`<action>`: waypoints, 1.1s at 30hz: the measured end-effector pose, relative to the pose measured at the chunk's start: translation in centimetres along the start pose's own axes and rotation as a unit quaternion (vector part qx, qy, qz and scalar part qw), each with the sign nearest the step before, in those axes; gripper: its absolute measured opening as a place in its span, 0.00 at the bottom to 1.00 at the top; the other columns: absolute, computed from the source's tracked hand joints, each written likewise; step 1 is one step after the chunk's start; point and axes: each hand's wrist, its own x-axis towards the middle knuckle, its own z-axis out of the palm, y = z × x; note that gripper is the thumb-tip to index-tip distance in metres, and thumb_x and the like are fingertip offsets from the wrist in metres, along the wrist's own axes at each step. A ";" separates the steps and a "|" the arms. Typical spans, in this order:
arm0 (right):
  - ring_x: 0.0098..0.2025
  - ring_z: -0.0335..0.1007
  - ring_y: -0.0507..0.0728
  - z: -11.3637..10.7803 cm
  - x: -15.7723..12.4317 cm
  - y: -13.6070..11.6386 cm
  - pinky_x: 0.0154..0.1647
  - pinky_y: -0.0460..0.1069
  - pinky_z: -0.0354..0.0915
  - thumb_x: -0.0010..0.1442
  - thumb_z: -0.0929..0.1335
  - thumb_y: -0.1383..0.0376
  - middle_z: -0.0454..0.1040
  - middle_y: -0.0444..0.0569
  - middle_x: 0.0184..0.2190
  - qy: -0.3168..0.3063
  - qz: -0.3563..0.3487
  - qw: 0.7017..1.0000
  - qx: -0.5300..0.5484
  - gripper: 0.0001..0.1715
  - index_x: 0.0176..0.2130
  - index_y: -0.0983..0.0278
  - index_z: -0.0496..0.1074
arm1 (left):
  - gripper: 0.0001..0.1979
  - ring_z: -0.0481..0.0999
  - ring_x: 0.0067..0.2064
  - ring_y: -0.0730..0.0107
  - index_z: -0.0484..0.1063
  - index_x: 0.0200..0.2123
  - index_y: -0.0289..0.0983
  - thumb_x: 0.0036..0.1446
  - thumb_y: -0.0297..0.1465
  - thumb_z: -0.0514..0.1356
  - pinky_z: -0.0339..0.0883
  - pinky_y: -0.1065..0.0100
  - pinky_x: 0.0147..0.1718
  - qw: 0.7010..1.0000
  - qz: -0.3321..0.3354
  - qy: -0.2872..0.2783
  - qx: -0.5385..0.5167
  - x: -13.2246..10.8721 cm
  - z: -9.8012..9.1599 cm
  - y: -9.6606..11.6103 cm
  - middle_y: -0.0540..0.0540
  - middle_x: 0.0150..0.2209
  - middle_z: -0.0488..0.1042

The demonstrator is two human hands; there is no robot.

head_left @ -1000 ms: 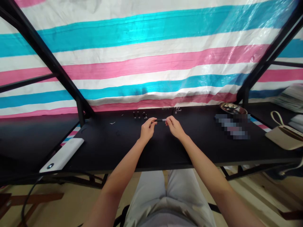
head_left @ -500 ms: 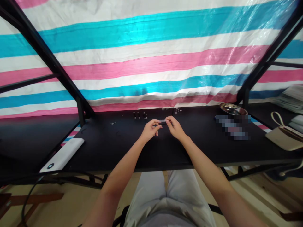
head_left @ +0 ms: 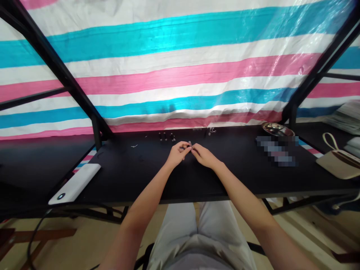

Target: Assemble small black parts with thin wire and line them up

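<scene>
- Grip: small tube (head_left: 190, 143) pinched betw. fingertips of L hand (head_left: 179, 153) and R hand (head_left: 203, 154); fingers of both closed on it, hands nearly touching. Only a pale tip shown, rest hidden; load share betw. hands can't be told.
- Location: tube held approx. mid-desk, w/ black desk (head_left: 126, 168) beneath; contact w/ desk can't be judged.
- Risk 1: tube could be dropped. Cause (judged): v. small contact area, smooth-looking surface, fingertip hold only. If let go by one hand, it may be twisted out of the other.
- Risk 2: if dropped, tube could be rolled twd. near edge & lost to floor; no lip seen there.
- Risk 3: dark parts (head_left: 165, 136) just beyond L hand could be knocked if fingers are pushed fwd. Same for row of small pieces (head_left: 197, 129) at back edge; these could be shoved off behind.
- Risk 4: dark pieces might be overlooked, b/c poor contrast vs. desk. White scraps (head_left: 134, 146), left side, are more easily spotted.
- Risk 5: if tube is squeezed or bent too hard, cracking poss.; material unconfirmed.
- Low concern: metal bowl (head_left: 278, 129), placed well apart, far R.
</scene>
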 end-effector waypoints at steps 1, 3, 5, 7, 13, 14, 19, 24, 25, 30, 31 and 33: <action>0.32 0.64 0.52 0.0 0.0 0.0 0.35 0.47 0.60 0.64 0.56 0.62 0.66 0.48 0.33 -0.005 -0.001 1.000 -0.012 0.11 0.40 0.63 0.64 | 0.14 0.60 0.15 0.86 0.70 0.36 0.34 0.49 0.37 0.61 0.54 0.77 0.14 1.000 -0.002 -0.003 0.006 0.0 0.0 0.0 0.55 0.24 0.63; 0.32 0.65 0.53 0.0 0.0 -0.1 0.34 0.47 0.60 0.64 0.56 0.62 0.66 0.49 0.34 -0.011 -0.002 0.999 -0.037 0.12 0.41 0.63 0.64 | 0.14 0.59 0.16 0.86 0.70 0.37 0.35 0.49 0.37 0.61 0.54 0.77 0.14 1.000 -0.004 -0.006 0.016 -0.1 0.1 0.0 0.54 0.25 0.63; 0.32 0.65 0.53 0.1 0.0 -0.1 0.34 0.48 0.61 0.64 0.55 0.62 0.66 0.50 0.35 -0.015 -0.007 0.998 -0.054 0.13 0.43 0.63 0.64 | 0.13 0.59 0.17 0.86 0.71 0.37 0.35 0.50 0.36 0.61 0.54 0.77 0.15 0.999 -0.001 -0.003 0.034 -0.2 0.1 -0.1 0.53 0.26 0.64; 0.33 0.65 0.53 0.2 0.1 -0.1 0.34 0.47 0.61 0.65 0.55 0.62 0.66 0.50 0.35 -0.014 -0.012 0.998 -0.053 0.14 0.43 0.63 0.65 | 0.12 0.58 0.18 0.85 0.72 0.37 0.35 0.50 0.35 0.60 0.53 0.77 0.16 0.999 0.006 0.001 0.054 -0.1 0.1 -0.2 0.53 0.27 0.65; 0.31 0.63 0.52 0.6 0.3 0.2 0.35 0.47 0.61 0.64 0.57 0.62 0.64 0.47 0.30 0.012 -0.026 1.000 0.005 0.15 0.33 0.64 0.68 | 0.11 0.55 0.19 0.85 0.74 0.37 0.36 0.52 0.34 0.59 0.52 0.76 0.19 0.993 0.057 -0.010 0.104 0.1 -0.2 -0.6 0.50 0.30 0.67; 0.30 0.62 0.52 0.7 0.3 0.3 0.34 0.47 0.61 0.63 0.58 0.62 0.63 0.47 0.28 0.018 -0.031 0.999 0.015 0.15 0.31 0.64 0.68 | 0.11 0.55 0.19 0.86 0.74 0.38 0.36 0.52 0.34 0.58 0.52 0.76 0.19 0.992 0.063 -0.015 0.110 0.1 -0.2 -0.6 0.50 0.30 0.66; 0.25 0.59 0.50 1.0 0.5 0.3 0.28 0.46 0.58 0.60 0.61 0.62 0.62 0.44 0.23 0.065 -0.011 0.997 0.047 0.13 0.26 0.64 0.67 | 0.11 0.54 0.19 0.85 0.73 0.38 0.37 0.53 0.34 0.57 0.52 0.76 0.19 0.991 0.068 -0.026 0.109 0.0 -0.2 -0.4 0.50 0.32 0.67; 0.23 0.57 0.49 1.0 0.6 0.7 0.26 0.45 0.57 0.57 0.63 0.61 0.62 0.43 0.21 0.078 0.001 0.996 0.036 0.14 0.22 0.63 0.66 | 0.13 0.53 0.19 0.85 0.72 0.41 0.37 0.53 0.35 0.58 0.52 0.76 0.19 0.992 0.070 -0.029 0.105 -0.3 0.1 -0.2 0.50 0.31 0.66; 0.23 0.57 0.50 0.9 0.8 1.1 0.26 0.45 0.56 0.57 0.63 0.61 0.62 0.43 0.21 0.082 0.006 0.996 0.031 0.15 0.22 0.63 0.66 | 0.13 0.53 0.19 0.85 0.71 0.41 0.37 0.53 0.35 0.58 0.51 0.76 0.19 0.992 0.069 -0.022 0.108 -0.3 0.1 -0.3 0.50 0.31 0.66; 0.22 0.60 0.51 -1.4 2.2 5.1 0.26 0.46 0.55 0.54 0.64 0.58 0.65 0.45 0.17 0.163 0.154 0.974 -0.031 0.17 0.20 0.65 0.67 | 0.12 0.54 0.19 0.83 0.72 0.39 0.36 0.56 0.35 0.55 0.53 0.75 0.20 0.980 0.085 0.025 0.181 -0.2 -0.2 -0.9 0.48 0.32 0.69; 0.22 0.61 0.52 -1.9 2.5 6.1 0.27 0.46 0.55 0.54 0.64 0.59 0.66 0.45 0.17 0.168 0.182 0.967 -0.051 0.17 0.20 0.65 0.67 | 0.11 0.55 0.19 0.82 0.72 0.38 0.36 0.56 0.34 0.54 0.54 0.75 0.21 0.974 0.094 0.026 0.202 -0.2 -0.3 -1.1 0.48 0.32 0.70; 0.24 0.63 0.53 -2.7 2.9 7.9 0.28 0.46 0.56 0.53 0.65 0.60 0.69 0.47 0.18 0.158 0.219 0.958 -0.093 0.16 0.20 0.66 0.69 | 0.11 0.58 0.21 0.80 0.73 0.37 0.36 0.57 0.34 0.53 0.57 0.74 0.24 0.964 0.113 0.019 0.242 -0.2 -0.4 -1.3 0.48 0.32 0.71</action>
